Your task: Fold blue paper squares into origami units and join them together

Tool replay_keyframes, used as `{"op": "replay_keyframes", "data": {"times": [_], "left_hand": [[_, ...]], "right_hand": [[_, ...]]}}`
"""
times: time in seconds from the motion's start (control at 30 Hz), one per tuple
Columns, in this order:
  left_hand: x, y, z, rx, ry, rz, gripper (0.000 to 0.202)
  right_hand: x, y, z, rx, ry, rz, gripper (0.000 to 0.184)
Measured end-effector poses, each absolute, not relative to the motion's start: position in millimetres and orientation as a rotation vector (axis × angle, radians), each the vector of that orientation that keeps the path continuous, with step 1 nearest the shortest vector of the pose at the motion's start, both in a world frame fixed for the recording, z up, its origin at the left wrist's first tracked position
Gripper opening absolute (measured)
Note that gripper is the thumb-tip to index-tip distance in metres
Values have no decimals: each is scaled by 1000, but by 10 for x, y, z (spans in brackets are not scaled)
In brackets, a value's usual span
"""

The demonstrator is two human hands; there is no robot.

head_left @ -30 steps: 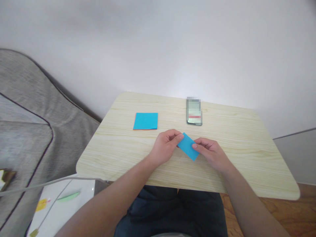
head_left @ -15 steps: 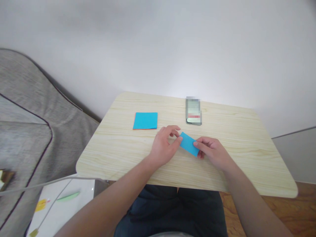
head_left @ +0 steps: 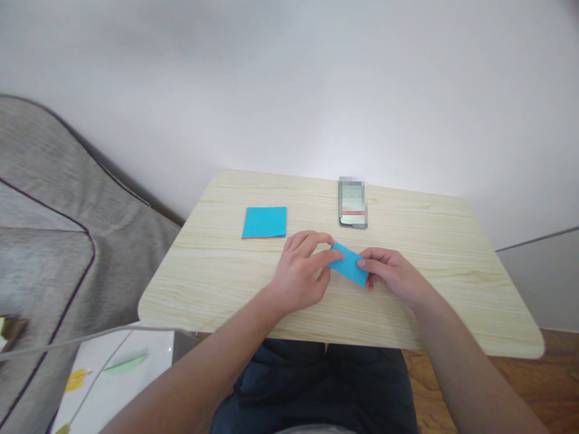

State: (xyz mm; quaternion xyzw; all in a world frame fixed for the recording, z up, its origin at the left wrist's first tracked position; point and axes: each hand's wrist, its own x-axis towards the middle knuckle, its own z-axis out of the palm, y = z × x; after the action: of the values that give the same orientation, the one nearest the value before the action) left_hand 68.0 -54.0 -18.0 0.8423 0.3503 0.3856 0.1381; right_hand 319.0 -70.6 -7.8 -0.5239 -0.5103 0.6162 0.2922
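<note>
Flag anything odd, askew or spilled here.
The phone at the back of the table looks odd: blocky squares cover most of it. Left of it, the paper stack looks slightly uneven, a reddish edge showing beneath the blue. Nothing looks spilled.

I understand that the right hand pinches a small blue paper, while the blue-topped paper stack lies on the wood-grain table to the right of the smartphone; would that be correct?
Not quite: the head view shows the blue-topped paper stack on the wood-grain table to the left of the smartphone. The right hand does pinch the small blue paper.
</note>
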Motion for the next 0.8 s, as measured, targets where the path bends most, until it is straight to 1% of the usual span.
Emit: {"op": "replay_keyframes", "data": {"times": [0.07, 0.23, 0.3, 0.4, 0.47, 0.57, 0.67, 0.8], "left_hand": [[653, -527, -166, 2450, 984, 1142, 40], [640, -536, -135, 2440, 874, 1157, 30], [657, -554, -110, 2425, 838, 1130, 27], [689, -574, -57, 2378, 844, 1084, 20], [711, -567, -11, 2331, 880, 1050, 15], [749, -518, 76, 2200, 891, 1037, 12], [793, -431, 172, 2019, 902, 1035, 9], [837, -298, 241, 1817, 918, 1077, 6]], "right_hand": [[3228, -684, -61, -1390, -1370, 1683, 21], [3226, -632, -38, -1404, -1426, 1682, 18], [3187, -642, -32, -1458, -1451, 1546, 19], [3120, -716, 15, -1563, -1500, 1131, 25], [3085, -785, 82, -1525, -1557, 921, 22], [3053, -855, 192, -1386, -1694, 894, 16], [3030, -838, 244, -1395, -1716, 901, 11], [3011, -735, 222, -1412, -1629, 856, 14]]}}
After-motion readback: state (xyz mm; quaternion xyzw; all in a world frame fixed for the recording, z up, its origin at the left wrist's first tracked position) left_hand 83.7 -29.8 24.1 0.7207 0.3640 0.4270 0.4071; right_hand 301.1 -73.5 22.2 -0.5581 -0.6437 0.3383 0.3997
